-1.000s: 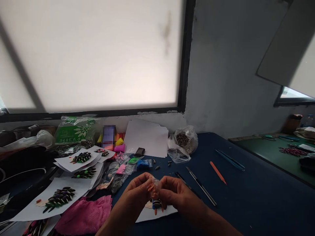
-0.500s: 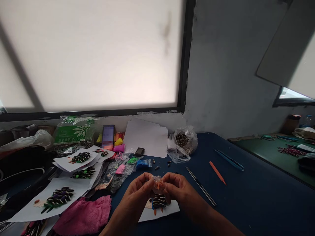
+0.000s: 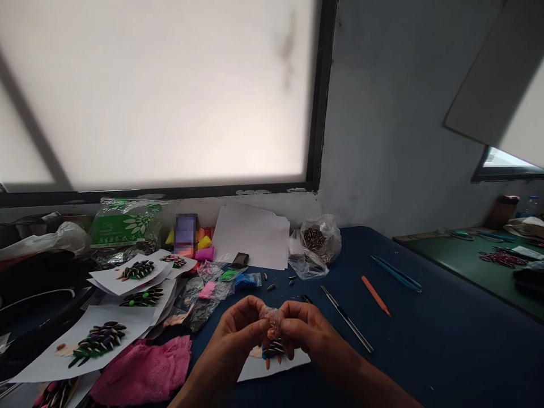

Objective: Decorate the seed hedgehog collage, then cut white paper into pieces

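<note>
Between my left hand (image 3: 240, 328) and my right hand (image 3: 304, 326), a small clear plastic bag (image 3: 272, 322) with orange clay in it is pinched by the fingertips of both. Just below them on the table lies a white paper (image 3: 263, 372). On it is a figure (image 3: 272, 348) made of dark striped seeds, blue clay, a pale head and small orange feet; my fingers partly cover it. A black-handled craft knife (image 3: 346, 318) rests to the right of my right hand.
An orange tool (image 3: 376, 296) and blue tweezers (image 3: 396, 273) lie at right. A bag of seeds (image 3: 315, 239) stands behind. Finished seed pictures (image 3: 104, 340), a pink cloth (image 3: 144, 371), bagged clay (image 3: 249, 280) and white paper sheets (image 3: 250, 235) are at left and back.
Both hands stay together over the paper. The plastic bag has turned slightly between the fingers, and the orange clay sits a little lower.
</note>
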### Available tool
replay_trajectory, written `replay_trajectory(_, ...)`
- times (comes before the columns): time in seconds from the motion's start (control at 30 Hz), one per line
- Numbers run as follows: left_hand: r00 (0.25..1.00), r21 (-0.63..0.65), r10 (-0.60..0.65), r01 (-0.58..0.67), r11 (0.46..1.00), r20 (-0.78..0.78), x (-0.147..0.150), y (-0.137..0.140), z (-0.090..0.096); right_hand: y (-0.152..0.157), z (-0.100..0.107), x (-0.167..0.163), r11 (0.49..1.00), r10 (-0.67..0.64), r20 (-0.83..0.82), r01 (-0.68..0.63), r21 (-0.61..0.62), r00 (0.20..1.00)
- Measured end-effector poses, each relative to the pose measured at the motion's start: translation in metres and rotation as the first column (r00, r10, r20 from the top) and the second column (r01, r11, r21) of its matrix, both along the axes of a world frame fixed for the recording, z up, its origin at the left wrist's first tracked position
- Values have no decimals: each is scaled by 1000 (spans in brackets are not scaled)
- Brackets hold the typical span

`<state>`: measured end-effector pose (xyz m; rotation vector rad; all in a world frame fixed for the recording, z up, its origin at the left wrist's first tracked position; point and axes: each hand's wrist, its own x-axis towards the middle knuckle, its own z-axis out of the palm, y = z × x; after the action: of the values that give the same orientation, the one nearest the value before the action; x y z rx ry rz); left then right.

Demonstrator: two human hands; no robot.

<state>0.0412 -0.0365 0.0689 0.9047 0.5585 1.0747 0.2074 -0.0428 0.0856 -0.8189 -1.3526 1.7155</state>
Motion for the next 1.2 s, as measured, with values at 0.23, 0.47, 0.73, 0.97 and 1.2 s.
replay_trajectory(0.23, 982, 51, -177, 174, 983, 62, 1, -5, 7, 0, 4, 1, 999, 3, -3, -3, 37, 1000)
replay_trajectory(0.47, 993, 48, -120, 119, 992, 16, 1, -6, 6, 3, 0, 3, 999, -48, 46, 48, 15, 998)
replay_trajectory(0.73, 990, 29, 101, -99, 995, -94, -1, -3, 11, 1, 4, 4, 981, -129, 86, 114, 160, 988)
replay_trajectory(0.97, 982, -13, 172, -173, 985, -74, -4, 0, 3, -1, 3, 3, 974, -178, 59, 167, 152, 982)
replay_trajectory(1.2, 999, 22, 16, -17, 1000, 28, -3, 0, 8, 1, 4, 6, 986, -74, 38, 67, 153, 997)
